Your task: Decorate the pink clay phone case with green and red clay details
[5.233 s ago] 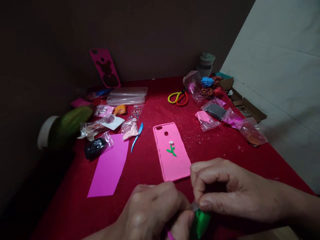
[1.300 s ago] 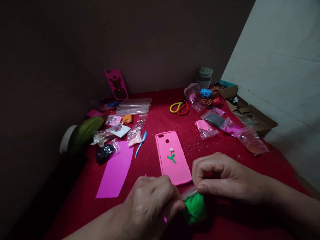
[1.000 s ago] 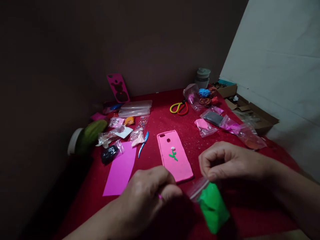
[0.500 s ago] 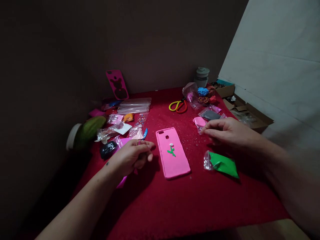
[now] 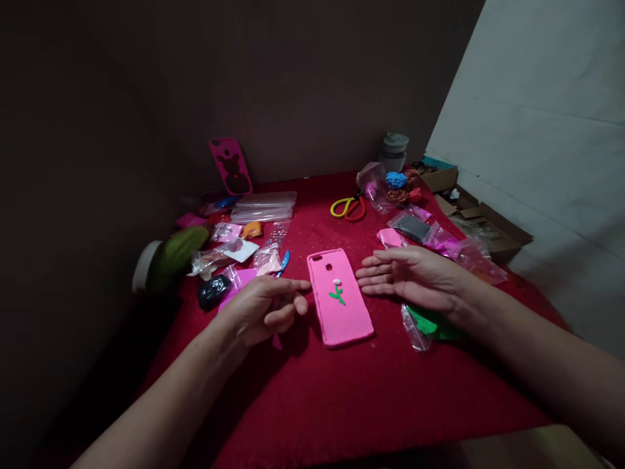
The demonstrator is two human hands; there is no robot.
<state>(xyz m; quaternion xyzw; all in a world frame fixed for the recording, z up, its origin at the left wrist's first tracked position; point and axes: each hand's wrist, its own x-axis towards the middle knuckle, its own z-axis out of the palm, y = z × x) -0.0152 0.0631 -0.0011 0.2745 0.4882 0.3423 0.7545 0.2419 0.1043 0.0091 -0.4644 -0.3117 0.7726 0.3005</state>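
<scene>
A pink phone case (image 5: 342, 312) lies flat on the red table (image 5: 342, 397), with a small green-stemmed clay flower (image 5: 336, 291) on it. My left hand (image 5: 263, 306) rests just left of the case, fingers loosely curled and the index finger pointing at it. A thin pink stick (image 5: 277, 341) pokes out under that hand. My right hand (image 5: 413, 279) hovers just right of the case, palm down, fingers stretched out and empty. Under its wrist lies a clear bag of green clay (image 5: 430, 324).
Yellow-red scissors (image 5: 348, 208), a stack of clear cases (image 5: 263, 206) and a dark pink case (image 5: 230, 166) leaning on the wall sit at the back. Several clay bags lie left and right. A green bottle (image 5: 168, 257) lies at the left edge, a cardboard box (image 5: 481, 218) at the right.
The green clay bag left my right hand and now lies on the table. My left hand moved left of the case. My right hand opened flat beside the case.
</scene>
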